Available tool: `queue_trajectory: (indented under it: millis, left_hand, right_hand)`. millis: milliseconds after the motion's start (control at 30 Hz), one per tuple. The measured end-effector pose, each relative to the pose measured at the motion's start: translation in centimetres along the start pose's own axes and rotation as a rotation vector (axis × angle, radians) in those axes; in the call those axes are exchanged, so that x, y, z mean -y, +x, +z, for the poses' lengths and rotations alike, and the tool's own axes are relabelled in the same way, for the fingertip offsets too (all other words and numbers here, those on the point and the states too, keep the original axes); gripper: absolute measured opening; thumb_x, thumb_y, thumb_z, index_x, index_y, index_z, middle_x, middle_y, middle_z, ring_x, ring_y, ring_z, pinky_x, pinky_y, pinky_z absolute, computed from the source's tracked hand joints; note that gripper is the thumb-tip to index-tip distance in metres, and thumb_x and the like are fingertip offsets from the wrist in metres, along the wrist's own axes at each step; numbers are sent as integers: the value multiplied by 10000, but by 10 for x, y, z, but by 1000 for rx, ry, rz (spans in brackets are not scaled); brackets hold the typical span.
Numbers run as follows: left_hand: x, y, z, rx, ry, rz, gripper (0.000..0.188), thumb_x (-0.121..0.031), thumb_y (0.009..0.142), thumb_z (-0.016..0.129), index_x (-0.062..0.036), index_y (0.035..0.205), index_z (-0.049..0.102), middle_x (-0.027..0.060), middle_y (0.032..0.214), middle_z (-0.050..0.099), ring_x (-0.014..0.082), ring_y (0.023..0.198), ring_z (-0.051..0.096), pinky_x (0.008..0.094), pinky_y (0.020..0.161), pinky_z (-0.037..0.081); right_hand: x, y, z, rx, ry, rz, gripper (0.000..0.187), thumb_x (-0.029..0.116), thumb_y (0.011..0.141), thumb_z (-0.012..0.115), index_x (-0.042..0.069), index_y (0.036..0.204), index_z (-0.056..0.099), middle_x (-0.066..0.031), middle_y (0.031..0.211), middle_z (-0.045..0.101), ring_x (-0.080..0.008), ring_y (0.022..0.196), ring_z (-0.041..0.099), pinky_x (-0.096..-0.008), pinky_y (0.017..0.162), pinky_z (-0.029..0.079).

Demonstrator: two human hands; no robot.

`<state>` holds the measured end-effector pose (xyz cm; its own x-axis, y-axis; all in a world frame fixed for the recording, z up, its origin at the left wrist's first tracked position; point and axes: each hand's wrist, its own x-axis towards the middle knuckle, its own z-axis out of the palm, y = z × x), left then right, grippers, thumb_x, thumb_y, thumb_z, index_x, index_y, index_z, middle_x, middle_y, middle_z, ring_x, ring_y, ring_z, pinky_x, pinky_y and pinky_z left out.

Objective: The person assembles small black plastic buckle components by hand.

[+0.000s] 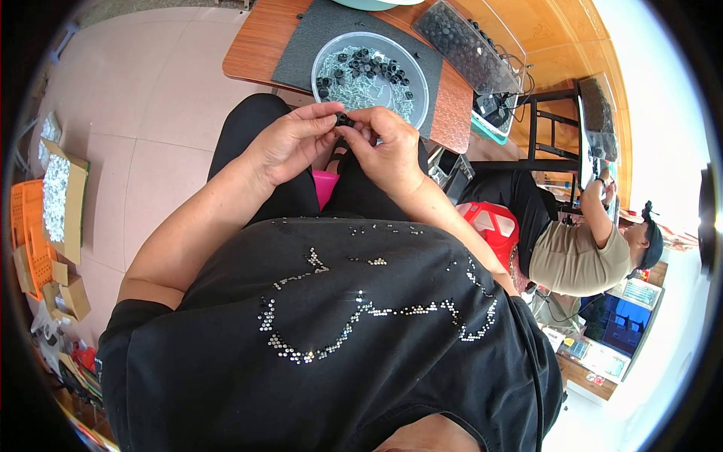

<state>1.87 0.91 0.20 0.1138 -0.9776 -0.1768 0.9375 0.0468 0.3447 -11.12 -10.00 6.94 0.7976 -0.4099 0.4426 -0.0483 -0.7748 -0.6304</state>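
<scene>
Between my fingertips, just short of the table edge, is a small round black plastic part [343,120]. My left hand [300,135] pinches it from the left with thumb and forefinger. From the other side, my right hand [384,143] grips the same part, and its fingers hide some of it. Right beyond my hands stands a round clear tub [316,69] holding many silvery screws [354,96] and several black parts [369,64] like the one I hold. The tub rests on a dark grey mat [297,56].
A clear box [459,38] of black parts lies at the back right of the wooden table [252,45]. A red stool [493,226] is at my right, with a seated person [580,256] beyond. Cartons [71,207] and an orange crate [26,226] stand left.
</scene>
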Motion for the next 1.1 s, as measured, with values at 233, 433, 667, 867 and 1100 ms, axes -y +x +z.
queue_trajectory:
  millis: [233, 433, 667, 867, 1100]
  left_hand:
    - [-2, -3, 8, -27, 73, -1, 230, -74, 898, 582, -11, 1119, 593, 71, 1007, 620, 111, 885, 587, 231, 842, 492]
    - [-1, -3, 12, -48, 78, 15, 220, -80, 900, 583, -9, 1107, 599, 62, 1005, 621, 111, 889, 584, 227, 836, 490]
    - [0, -2, 4, -29, 55, 11, 216, -92, 903, 581, -21, 1107, 599, 63, 1001, 623, 109, 893, 583, 242, 851, 489]
    - [-1, -4, 9, 33, 51, -7, 233, -95, 900, 584, -48, 1129, 598, 45, 1030, 624, 116, 923, 581, 243, 882, 458]
    - [-1, -3, 9, -31, 13, -9, 225, -82, 900, 583, -32, 1119, 590, 45, 965, 628, 99, 850, 590, 232, 825, 502]
  right_hand:
    - [0, -2, 0, 31, -5, 61, 209, 20, 689, 736, 25, 872, 634, -54, 662, 571, -147, 528, 545, -271, 497, 450]
    - [5, -3, -1, 47, 61, 145, 240, 14, 692, 732, 27, 918, 652, -57, 672, 582, -145, 528, 551, -267, 508, 460]
    - [1, -5, -3, 74, 48, 123, 256, 1, 742, 727, 25, 991, 670, -33, 732, 619, -64, 617, 540, -204, 566, 451]
    - [-5, -11, 3, 32, 270, 333, 207, -31, 780, 700, 2, 969, 621, -21, 780, 627, -38, 690, 562, -177, 600, 470]
    - [-2, -11, 1, 30, 144, 238, 189, -15, 776, 713, 3, 946, 633, -18, 791, 630, -27, 696, 564, -176, 583, 466]
